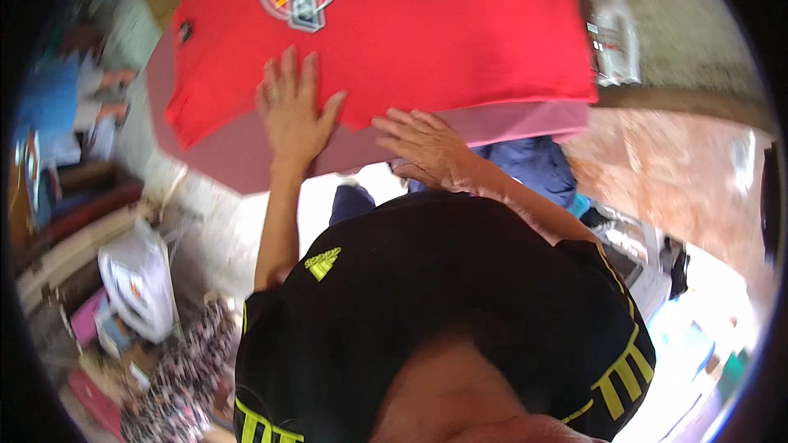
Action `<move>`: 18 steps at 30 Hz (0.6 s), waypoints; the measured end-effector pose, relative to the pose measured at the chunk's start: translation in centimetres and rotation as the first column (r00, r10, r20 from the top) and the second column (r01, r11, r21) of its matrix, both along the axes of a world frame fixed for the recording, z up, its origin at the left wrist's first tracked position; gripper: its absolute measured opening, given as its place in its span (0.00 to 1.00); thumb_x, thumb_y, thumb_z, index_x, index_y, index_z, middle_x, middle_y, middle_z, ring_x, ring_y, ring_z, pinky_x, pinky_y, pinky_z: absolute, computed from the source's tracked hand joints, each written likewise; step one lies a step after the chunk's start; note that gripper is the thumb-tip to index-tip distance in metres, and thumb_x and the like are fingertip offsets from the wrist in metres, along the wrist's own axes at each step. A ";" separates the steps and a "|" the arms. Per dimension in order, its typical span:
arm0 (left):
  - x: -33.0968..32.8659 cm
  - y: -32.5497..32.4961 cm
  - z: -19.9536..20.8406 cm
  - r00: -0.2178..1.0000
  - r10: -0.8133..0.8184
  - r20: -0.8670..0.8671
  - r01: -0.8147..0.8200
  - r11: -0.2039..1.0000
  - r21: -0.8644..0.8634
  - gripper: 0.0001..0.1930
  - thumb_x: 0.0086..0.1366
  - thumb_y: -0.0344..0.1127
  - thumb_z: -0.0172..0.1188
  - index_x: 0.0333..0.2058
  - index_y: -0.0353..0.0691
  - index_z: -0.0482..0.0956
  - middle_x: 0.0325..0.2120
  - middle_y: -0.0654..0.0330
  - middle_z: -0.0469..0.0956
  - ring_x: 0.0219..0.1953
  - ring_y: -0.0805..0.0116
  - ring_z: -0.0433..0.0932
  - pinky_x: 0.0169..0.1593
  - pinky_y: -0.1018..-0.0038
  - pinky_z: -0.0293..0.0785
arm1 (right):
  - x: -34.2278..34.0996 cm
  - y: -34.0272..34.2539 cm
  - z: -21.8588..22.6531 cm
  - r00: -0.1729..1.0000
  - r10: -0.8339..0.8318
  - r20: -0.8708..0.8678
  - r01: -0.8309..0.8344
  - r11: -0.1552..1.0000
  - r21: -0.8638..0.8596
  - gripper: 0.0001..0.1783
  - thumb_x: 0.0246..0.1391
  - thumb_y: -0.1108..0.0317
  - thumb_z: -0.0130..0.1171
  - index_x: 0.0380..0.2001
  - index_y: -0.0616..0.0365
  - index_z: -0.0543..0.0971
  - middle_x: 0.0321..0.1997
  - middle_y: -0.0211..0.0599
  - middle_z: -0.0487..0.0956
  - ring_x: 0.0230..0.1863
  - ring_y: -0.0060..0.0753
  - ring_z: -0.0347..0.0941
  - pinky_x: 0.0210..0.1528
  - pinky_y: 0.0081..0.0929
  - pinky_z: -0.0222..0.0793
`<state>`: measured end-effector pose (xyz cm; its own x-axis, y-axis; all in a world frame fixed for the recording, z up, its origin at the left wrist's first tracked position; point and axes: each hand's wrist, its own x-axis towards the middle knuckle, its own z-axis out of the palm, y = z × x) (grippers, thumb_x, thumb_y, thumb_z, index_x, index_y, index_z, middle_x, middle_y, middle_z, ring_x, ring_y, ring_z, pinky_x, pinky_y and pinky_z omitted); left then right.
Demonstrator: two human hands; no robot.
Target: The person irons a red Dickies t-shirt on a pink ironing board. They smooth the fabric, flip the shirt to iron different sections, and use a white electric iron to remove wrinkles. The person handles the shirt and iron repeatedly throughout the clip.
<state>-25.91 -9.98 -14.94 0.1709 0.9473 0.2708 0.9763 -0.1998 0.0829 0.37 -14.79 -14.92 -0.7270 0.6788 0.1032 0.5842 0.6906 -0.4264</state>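
Observation:
A red T-shirt (460,25) with a round yellow and orange print is spread over a board with a dull maroon cover (234,160), shaped like an ironing board. My left hand (297,115) lies flat on the shirt's near edge, fingers stretched away from me and thumb out to the right. To its right, my right hand (423,143) is stretched flat and points left, its fingertips at the shirt's near edge and the rest over the maroon cover. Neither hand grips the cloth. A small dark spot or object (185,30) shows near the shirt's left end.
A clear plastic package (614,41) lies beyond the board's right side. Dark blue cloth (533,168) hangs below the near edge. A white plastic bag (139,283) is at lower left, near a person in patterned clothing (185,369). Another person in blue (51,98) is at far left.

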 end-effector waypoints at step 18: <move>3.2 -3.6 0.8 1.000 -0.030 0.001 0.030 0.995 -0.095 0.30 0.66 0.57 0.45 0.65 0.58 0.66 0.71 0.58 0.53 0.73 0.50 0.48 0.72 0.50 0.38 | 42.4 25.2 5.0 0.552 -0.833 -0.041 0.813 0.527 0.248 0.31 0.57 0.45 0.61 0.47 0.67 0.76 0.39 0.50 0.79 0.37 0.41 0.77 0.40 0.37 0.72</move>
<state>-22.66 -13.54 -14.12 0.1994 0.9632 0.1800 0.9701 -0.2200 0.1027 42.76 10.41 -9.95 0.1311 0.9454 0.2983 0.9629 -0.0498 -0.2651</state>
